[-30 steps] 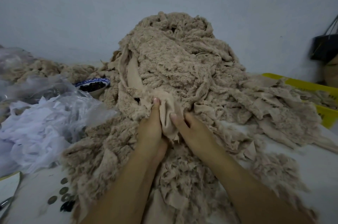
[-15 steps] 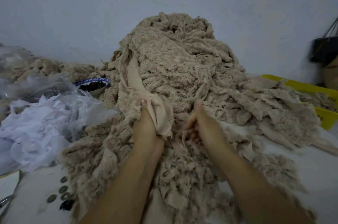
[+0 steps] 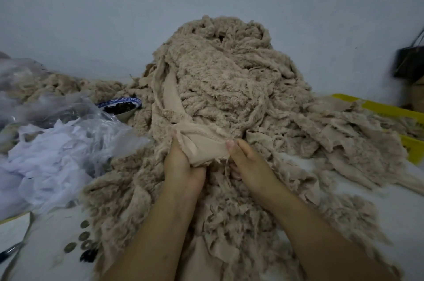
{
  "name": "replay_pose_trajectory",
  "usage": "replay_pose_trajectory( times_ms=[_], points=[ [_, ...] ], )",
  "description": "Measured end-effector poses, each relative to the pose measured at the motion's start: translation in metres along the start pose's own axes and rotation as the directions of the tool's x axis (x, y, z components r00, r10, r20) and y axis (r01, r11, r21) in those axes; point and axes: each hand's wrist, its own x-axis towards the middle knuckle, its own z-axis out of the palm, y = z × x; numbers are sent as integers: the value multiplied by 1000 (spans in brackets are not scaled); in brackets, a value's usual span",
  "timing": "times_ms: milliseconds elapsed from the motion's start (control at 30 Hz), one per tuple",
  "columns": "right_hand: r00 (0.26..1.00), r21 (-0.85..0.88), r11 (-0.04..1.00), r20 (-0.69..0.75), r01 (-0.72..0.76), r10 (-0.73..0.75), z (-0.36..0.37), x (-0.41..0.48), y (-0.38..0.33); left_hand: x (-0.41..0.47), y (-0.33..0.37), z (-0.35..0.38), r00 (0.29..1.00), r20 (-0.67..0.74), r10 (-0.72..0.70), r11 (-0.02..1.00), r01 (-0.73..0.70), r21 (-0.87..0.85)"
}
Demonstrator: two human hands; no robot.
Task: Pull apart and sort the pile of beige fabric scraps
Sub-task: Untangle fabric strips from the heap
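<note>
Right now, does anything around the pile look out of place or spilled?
Yes. Beige scraps drape over the yellow crate at right, and the blue-rimmed bowl of dark pieces sits wedged against the left of the pile, where it could get buried.

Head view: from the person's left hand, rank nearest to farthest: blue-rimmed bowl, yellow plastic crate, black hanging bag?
From the left hand, gripping a smooth beige fabric scrap:
1. Blue-rimmed bowl, close behind, leftward.
2. Yellow plastic crate, far right.
3. Black hanging bag, beyond the crate, against the wall.
</note>
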Motion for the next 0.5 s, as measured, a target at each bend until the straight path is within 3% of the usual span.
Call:
replay_pose_trajectory(
  times_ms=[67,167,233,300,400,500],
  points=[
    [997,179,983,-59,-40,52,-6,0,-3,1,4,-6,999,39,-8,1000,9,-17],
    [950,354,934,-269,-55,158,-31,2,-11,4,18,-15,1000,18,-3,998,4,-60],
    [909,237,967,-376,-95,181,-37,1,-10,5,20,-16,999,33,23,1000,-23,-8],
    [911,-30,988,-391,-153,130,-30,-3,-8,1,14,-9,995,92,49,983,-64,172],
    [931,-379,924,-319,44,-176,-17,-6,-9,-9,-2,-1,962,269,40,895,-154,419],
    [923,-502,844,-203,189,-328,-10,-6,-15,-14,-14,-4,905,422,-54,810,-207,549]
  ],
)
